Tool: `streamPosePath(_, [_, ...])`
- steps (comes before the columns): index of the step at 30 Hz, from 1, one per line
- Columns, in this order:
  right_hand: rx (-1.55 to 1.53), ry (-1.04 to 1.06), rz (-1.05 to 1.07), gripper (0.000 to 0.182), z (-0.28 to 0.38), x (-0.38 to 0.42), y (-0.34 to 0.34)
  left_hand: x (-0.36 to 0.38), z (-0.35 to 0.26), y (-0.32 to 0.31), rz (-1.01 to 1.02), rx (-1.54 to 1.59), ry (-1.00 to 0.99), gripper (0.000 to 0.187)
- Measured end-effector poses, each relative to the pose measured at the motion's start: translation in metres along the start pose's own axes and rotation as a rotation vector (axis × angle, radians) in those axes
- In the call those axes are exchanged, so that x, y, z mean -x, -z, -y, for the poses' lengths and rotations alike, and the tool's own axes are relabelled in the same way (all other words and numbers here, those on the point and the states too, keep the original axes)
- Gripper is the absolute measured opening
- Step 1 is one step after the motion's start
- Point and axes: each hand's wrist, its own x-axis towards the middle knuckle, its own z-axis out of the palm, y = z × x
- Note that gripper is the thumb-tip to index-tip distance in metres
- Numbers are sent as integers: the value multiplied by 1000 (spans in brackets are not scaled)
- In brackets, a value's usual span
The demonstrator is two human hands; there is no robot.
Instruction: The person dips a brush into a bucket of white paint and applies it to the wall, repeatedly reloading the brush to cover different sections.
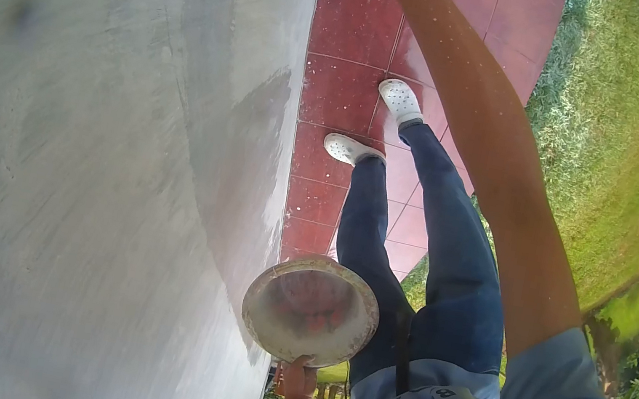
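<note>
Grey wall (87, 159) fills the near view. One hand (298, 377) grips the round pan (311, 309) by its rim, pan sitting just beside the wall. Other arm (483, 143) reaches out of frame; hand state unknown.

Round metal pan (311, 309): shallow, wide-rimmed, dull grey, its inside smeared with reddish-grey residue. Held at one edge of the rim, open face toward the camera, just beside the grey plastered wall.
</note>
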Motion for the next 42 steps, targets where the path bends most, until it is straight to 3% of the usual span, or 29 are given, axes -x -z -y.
streamPosePath(2, [100,-38,-201,42,10,36,-20,-3,6,9,-15,-9,-16,73])
streamPosePath(3, [124,149,-20,36,0,65,-37,-5,6,12,-25,-21,-29,73])
streamPosePath(6, [44,-278,491,62,49,212,-80,-1,1,0,-54,-29,-67,74])
streamPosePath(9, [65,-437,889,50,31,323,-69,-9,3,15,-39,-23,-22,75])
streamPosePath(11, [12,-121,1021,41,-26,388,-64,-9,1,16,-35,-41,-10,76])
streamPosePath(13, [-196,-63,1011,33,-77,418,-63,-7,-5,18,-43,-51,4,78])
streamPosePath(15, [-181,-640,1316,26,-86,379,-50,-7,-8,10,-10,-71,-34,79])
streamPosePath(17, [-117,-973,1209,23,-103,344,-48,-12,-6,21,-25,-97,-58,76])
streamPosePath(19, [57,-569,1065,25,-152,326,-66,-14,-7,22,-39,-125,-70,72])
streamPosePath(21, [127,-669,829,29,-145,283,-77,-5,-17,4,-63,-123,-55,74])
streamPosePath(23, [230,-519,649,33,-125,251,-102,-5,-18,5,-51,-121,-45,78])
streamPosePath(26, [303,-455,705,34,-46,239,-110,-6,-16,6,-50,-116,-54,80])
streamPosePath(31, [93,-343,969,39,50,256,-58,-11,-19,14,-79,-123,18,77])
streamPosePath(33, [-229,-334,1090,41,48,246,-60,-14,-24,9,-81,-140,11,77])
streamPosePath(34, [-224,-326,1092,41,35,243,-70,-14,-27,6,-97,-156,-4,78])
streamPosePath(36, [-257,-315,807,40,-19,243,-99,-15,-28,0,-95,-148,-19,78])
streamPosePath(40, [-166,-322,694,44,-183,250,-144,-14,-22,11,-188,-203,26,76])
streamPosePath(42, [288,-507,828,47,-238,241,-126,-15,-10,29,-225,-267,46,78])
